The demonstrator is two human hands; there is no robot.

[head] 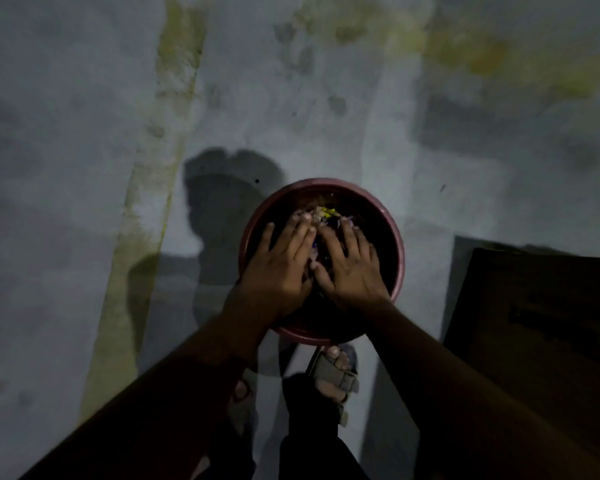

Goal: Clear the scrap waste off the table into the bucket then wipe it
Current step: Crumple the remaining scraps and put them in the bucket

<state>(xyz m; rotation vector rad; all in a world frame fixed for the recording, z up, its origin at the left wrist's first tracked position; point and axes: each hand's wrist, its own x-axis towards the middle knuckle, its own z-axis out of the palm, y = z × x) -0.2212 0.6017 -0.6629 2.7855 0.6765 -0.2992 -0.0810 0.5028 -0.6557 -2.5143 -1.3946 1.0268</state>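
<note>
1. I see a dim grey concrete floor [84,168] with yellowish streaks.
2. The red bucket [399,258] stands on it, holding coloured scraps [326,213].
3. My left hand [278,271] and right hand [352,271] hover side by side over the bucket, palms down, fingers spread and straight.

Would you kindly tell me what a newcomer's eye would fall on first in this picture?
First, the two hands, the left hand and right hand, spread side by side over the round red bucket on the grey floor in mid-frame. Next, the coloured scraps inside the bucket just beyond the fingertips. Below the bucket, a sandalled foot shows.
</note>
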